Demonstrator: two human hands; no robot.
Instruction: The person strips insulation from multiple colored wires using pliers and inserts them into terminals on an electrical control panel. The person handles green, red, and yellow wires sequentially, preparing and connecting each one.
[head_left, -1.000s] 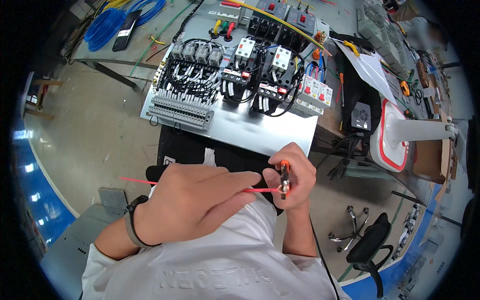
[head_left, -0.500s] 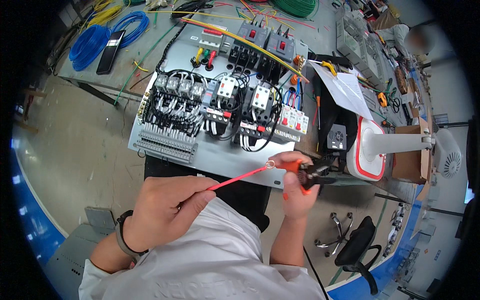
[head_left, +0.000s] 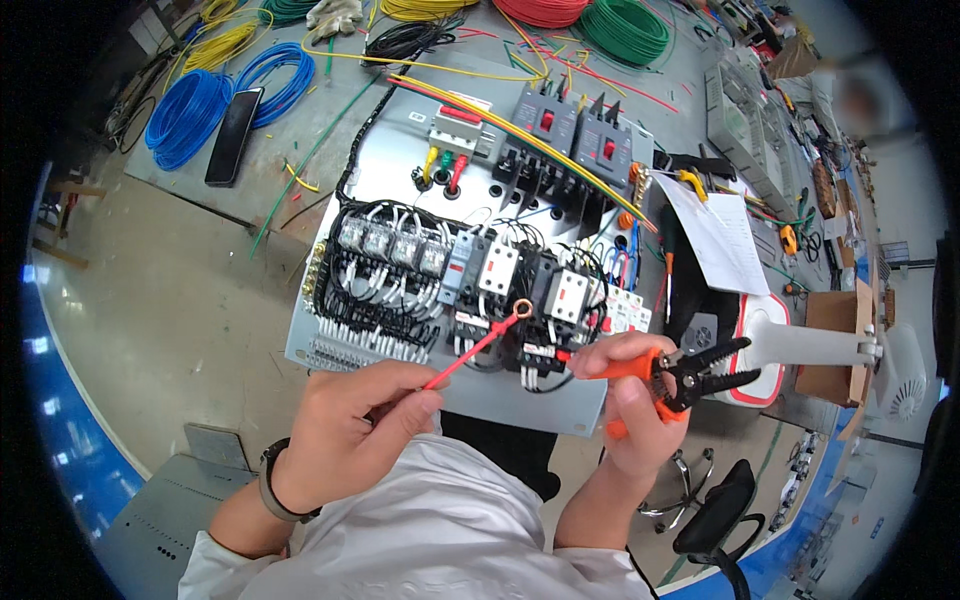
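My left hand [head_left: 365,425] pinches a red wire [head_left: 468,353] whose bare copper end is bent into a small loop. That loop sits over the middle of an electrical mounting panel [head_left: 480,405], in front of its contactors. In my right hand [head_left: 640,400] is a pair of wire strippers [head_left: 690,378] with orange handles and black jaws, the jaws parted and pointing right. The panel carries relays [head_left: 405,248] at the left, white-faced contactors [head_left: 498,268] in the middle, and black circuit breakers [head_left: 540,130] with red switches at the back.
Blue wire coils [head_left: 190,118] and a black phone [head_left: 234,138] lie at the left of the bench. A green wire coil [head_left: 622,30] is at the back. Papers [head_left: 715,230], a white fan [head_left: 775,345] and a cardboard box [head_left: 832,320] stand right. A black chair [head_left: 715,515] is on the floor.
The wire's looped end has swung up, away from my right hand. My right hand has moved right and down with the wire strippers. The view has shifted, showing more of the back bench.
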